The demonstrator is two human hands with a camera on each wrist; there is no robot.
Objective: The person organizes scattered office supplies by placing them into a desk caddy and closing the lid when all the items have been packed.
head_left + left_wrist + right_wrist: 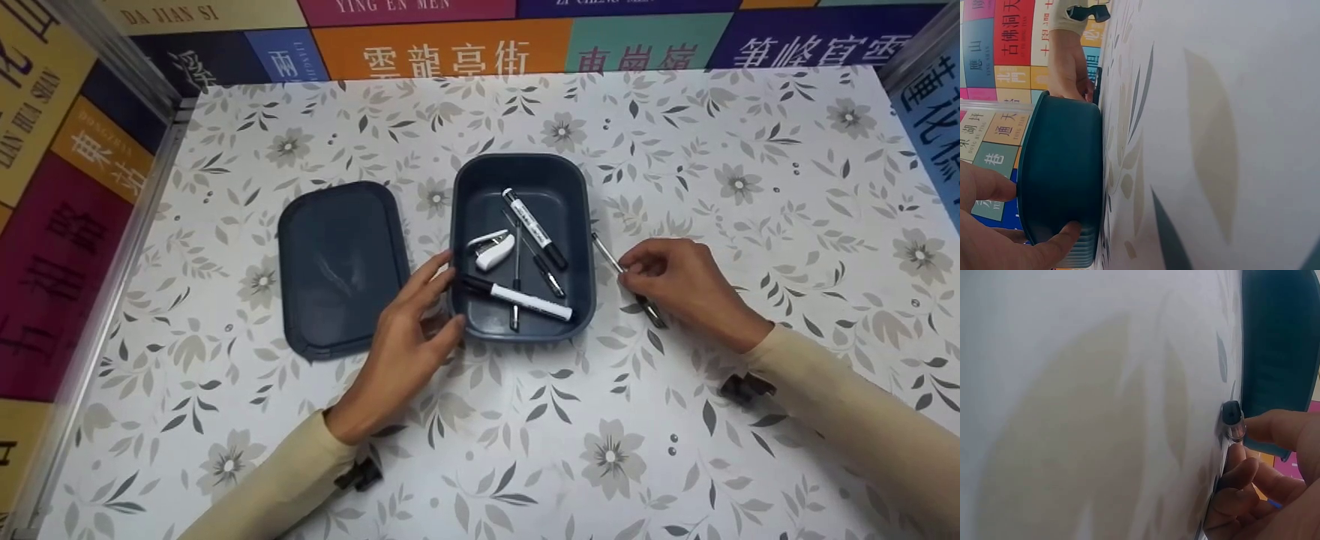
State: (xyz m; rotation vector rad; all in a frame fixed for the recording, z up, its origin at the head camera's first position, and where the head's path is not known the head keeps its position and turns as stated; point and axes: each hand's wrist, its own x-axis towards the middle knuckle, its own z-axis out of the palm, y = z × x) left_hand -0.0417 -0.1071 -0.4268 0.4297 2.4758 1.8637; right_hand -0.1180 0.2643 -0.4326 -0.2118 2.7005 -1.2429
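A dark blue plastic box (pixel 587 300) stands uncovered on the table. My left hand (pixel 409 345) touches its left wall with fingers and thumb spread, and in the left wrist view the fingertips rest on the box's side. Just right of the box, my right hand (pixel 675 285) pinches a pen (pixel 609 253) that lies along the tabletop; the fingers cover its middle, and its dark end (pixel 1231 413) shows in the right wrist view. Inside the box are a white stapler (pixel 496 253), a whiteboard marker (pixel 531 223), a second marker (pixel 534 301) and two slim pens (pixel 551 279).
The box's dark blue lid (pixel 337 262) lies flat to the left, close beside my left hand. A floral cloth (pixel 615 457) covers the table. Colourful panels with lettering (pixel 450 52) stand along the back and sides.
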